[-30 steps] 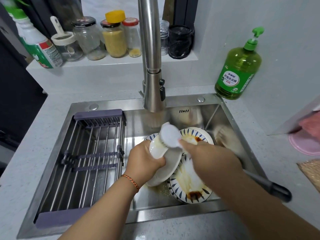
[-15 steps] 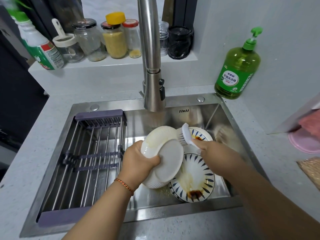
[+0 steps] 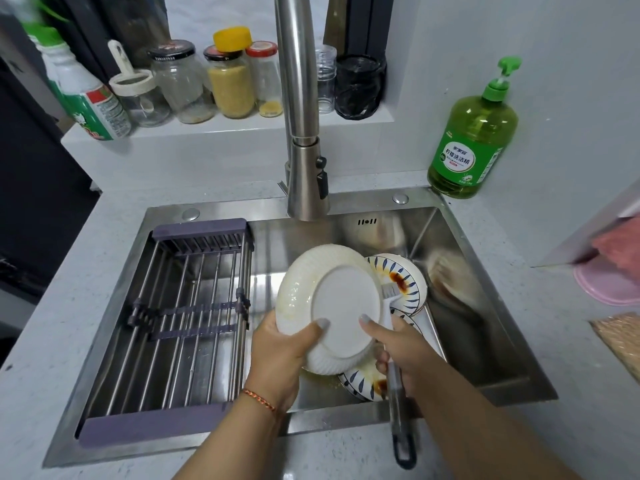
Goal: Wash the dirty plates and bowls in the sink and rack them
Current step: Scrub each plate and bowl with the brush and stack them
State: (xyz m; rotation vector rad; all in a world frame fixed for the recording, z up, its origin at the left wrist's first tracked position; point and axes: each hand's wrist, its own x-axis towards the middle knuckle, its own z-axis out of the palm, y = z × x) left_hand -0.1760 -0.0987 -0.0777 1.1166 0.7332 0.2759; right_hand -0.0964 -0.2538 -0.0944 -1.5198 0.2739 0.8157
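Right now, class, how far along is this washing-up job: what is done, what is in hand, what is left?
Done: nothing racked; the drying rack holds no dishes. In hand: the left hand grips a white plate showing its underside, while the right hand holds a brush against it. Left: stained patterned plates sit in the sink.
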